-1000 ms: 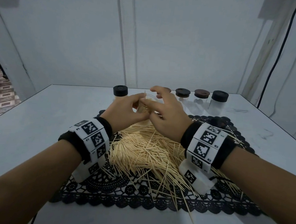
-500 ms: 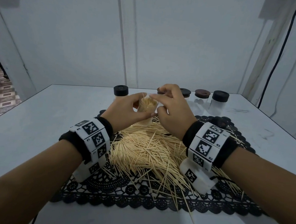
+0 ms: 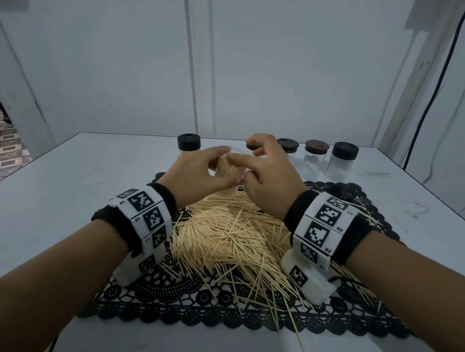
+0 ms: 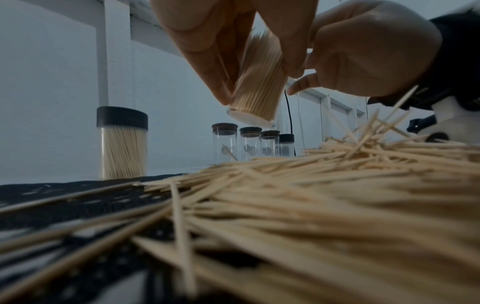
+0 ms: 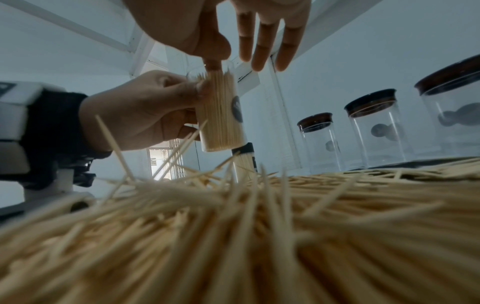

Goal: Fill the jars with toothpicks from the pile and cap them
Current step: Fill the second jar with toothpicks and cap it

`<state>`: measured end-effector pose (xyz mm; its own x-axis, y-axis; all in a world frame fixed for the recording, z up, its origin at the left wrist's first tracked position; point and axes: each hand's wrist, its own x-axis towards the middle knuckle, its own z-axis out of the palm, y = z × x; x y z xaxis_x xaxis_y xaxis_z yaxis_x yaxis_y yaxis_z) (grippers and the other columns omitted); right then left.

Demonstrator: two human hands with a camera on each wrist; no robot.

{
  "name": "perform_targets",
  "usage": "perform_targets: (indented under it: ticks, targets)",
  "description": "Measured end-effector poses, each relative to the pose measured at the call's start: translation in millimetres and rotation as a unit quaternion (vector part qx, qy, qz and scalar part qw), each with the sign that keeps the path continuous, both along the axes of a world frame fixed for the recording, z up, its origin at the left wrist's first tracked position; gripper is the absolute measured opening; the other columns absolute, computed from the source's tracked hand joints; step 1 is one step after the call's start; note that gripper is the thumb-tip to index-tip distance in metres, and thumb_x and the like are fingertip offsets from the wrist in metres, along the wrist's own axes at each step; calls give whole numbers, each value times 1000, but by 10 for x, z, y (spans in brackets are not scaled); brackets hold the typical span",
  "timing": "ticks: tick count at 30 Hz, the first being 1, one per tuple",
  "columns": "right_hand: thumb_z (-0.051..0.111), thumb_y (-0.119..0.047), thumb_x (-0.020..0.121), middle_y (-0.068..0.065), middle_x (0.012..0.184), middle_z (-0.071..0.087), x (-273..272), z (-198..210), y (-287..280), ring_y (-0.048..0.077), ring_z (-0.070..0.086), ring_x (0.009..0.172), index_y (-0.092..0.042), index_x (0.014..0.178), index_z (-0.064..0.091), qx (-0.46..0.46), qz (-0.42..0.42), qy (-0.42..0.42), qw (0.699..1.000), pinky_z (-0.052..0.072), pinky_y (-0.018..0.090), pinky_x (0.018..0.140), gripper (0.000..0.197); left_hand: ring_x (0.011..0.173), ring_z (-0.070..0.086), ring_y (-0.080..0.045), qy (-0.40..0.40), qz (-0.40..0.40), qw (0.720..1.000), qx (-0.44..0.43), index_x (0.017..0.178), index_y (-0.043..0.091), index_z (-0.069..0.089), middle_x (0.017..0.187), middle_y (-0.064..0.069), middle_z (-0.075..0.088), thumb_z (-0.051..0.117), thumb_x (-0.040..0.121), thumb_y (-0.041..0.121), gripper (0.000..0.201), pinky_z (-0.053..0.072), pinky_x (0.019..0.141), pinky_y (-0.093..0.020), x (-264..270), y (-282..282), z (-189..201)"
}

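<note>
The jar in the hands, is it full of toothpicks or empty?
Full. The jar gripped by the left hand is packed with toothpicks up to its open mouth, where the right hand presses them down. No cap yet.

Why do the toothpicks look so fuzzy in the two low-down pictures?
In both wrist views the toothpick pile sits right against the lens, so it smears out of focus, while the jar the left hand grips stays fairly sharp. The head view shows the pile crisply; its wide lens bends the table edges, and the light is dim and bluish.
</note>
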<state>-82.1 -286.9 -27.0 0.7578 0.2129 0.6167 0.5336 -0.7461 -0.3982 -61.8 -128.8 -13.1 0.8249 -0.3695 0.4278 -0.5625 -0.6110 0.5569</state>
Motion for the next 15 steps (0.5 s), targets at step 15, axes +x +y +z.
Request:
perform_targets:
  ticks: [15]
  targets:
    - [30, -22, 74, 16, 108, 51, -2, 23, 18, 21, 49, 91, -7, 101, 71, 46, 54, -80, 994, 40, 17, 72, 51, 97, 56, -1, -49, -23, 998, -21, 118, 19, 54, 103, 15, 59, 75, 76, 29, 48, 42, 83, -8, 78, 22, -54]
